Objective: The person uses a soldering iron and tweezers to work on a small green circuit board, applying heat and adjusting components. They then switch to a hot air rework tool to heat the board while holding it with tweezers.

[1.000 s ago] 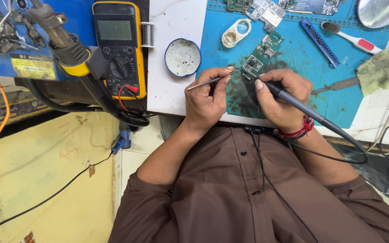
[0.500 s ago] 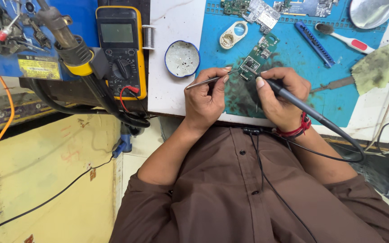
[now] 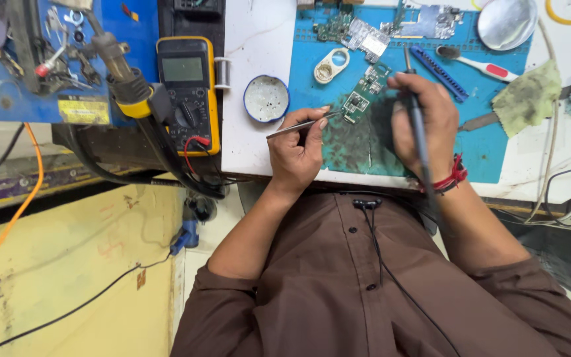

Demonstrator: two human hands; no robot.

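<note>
Left hand (image 3: 297, 149) pinches metal tweezers (image 3: 302, 125), tips pointing right at the lower edge of a small green circuit board (image 3: 363, 93). Right hand (image 3: 427, 122) is clenched around a dark soldering iron (image 3: 416, 119), pencil-style, tip up near the board's upper right corner; cord runs back down past the wrist w/ the red thread band (image 3: 455, 177). Whether the tip touches the board: can't tell. Board lies tilted on the blue work mat (image 3: 484, 149), at the mat's upper middle, on the white bench (image 3: 252, 152).

Step in hand, as judged: reworking a part on the board, tweezers steady it while the iron heats. To do it well: keep both wrists planted on the mat edge so hands don't shake; tweezers should pin the board or part lightly, no levering; bring the iron tip in at a shallow angle, touch the joint only briefly, lift straight off. Keep the cord off the board so it doesn't drag it.

Nearby: round tin (image 3: 266, 98) w/ pale paste just left of the mat, handy for flux; yellow multimeter (image 3: 189, 92) further left; toothbrush (image 3: 477, 63) and greenish rag (image 3: 527, 98) on the right; more bare boards (image 3: 365, 33) along the mat's top; round mirror-like dish (image 3: 507, 22) top right. Risk: tip slipping onto neighbouring parts.
</note>
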